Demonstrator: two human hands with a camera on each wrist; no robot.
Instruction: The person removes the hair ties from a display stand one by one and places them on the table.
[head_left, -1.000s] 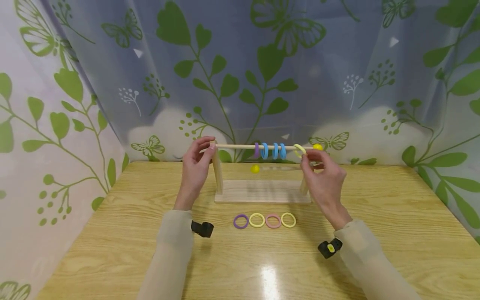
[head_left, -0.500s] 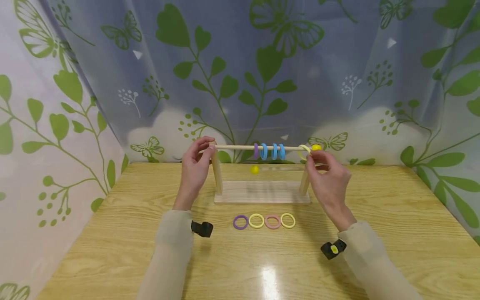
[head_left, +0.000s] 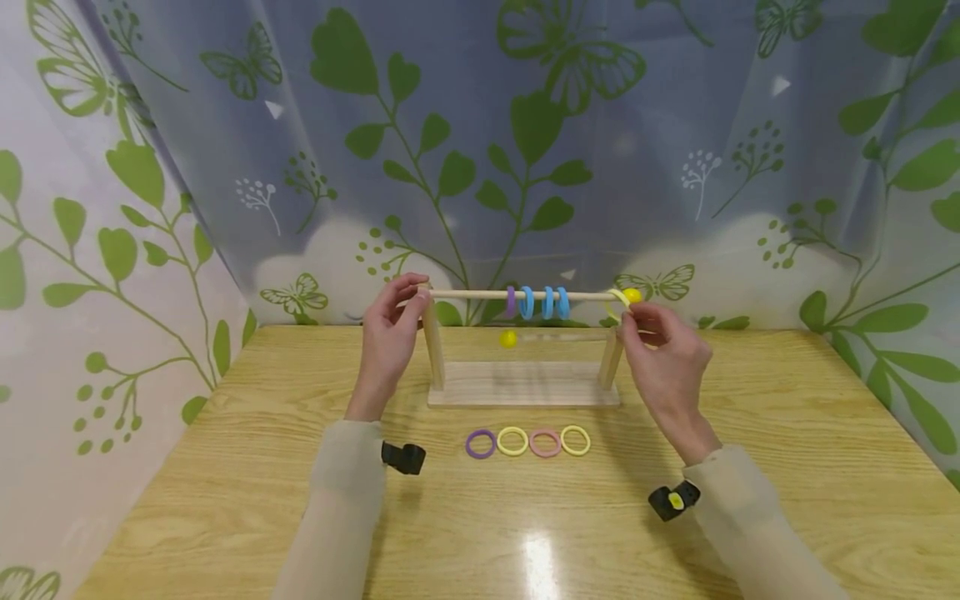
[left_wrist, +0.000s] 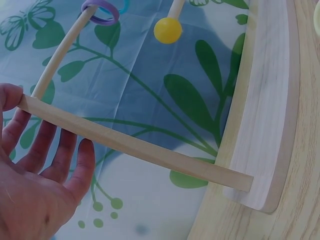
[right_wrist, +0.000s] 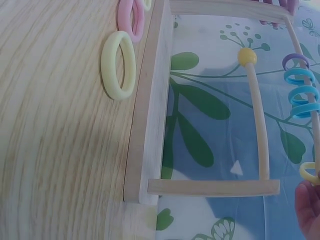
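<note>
A wooden stand [head_left: 525,385] has an upper rod [head_left: 472,293] fixed to its left post. My left hand [head_left: 388,321] grips the top of that post [left_wrist: 135,140], thumb over it and fingers beneath. A purple ring [head_left: 511,302] and three blue rings [right_wrist: 302,93] hang near the rod's middle. At the rod's right end, beside its yellow ball [head_left: 633,296], my right hand [head_left: 667,358] pinches a pale yellow ring [right_wrist: 306,172]. That ring looks to be around the rod, partly hidden by the fingers.
A lower rod [right_wrist: 260,120] runs left from the right post and ends in another yellow ball [head_left: 508,339]. On the table before the stand lie a purple ring [head_left: 481,444], two yellow rings [head_left: 513,442] and a pink ring [head_left: 545,443] in a row. A patterned curtain hangs behind.
My right hand has slid the pale yellow ring rightward along the upper rod, up to the yellow ball. The left hand keeps its place on the post; the other rings stay put.
</note>
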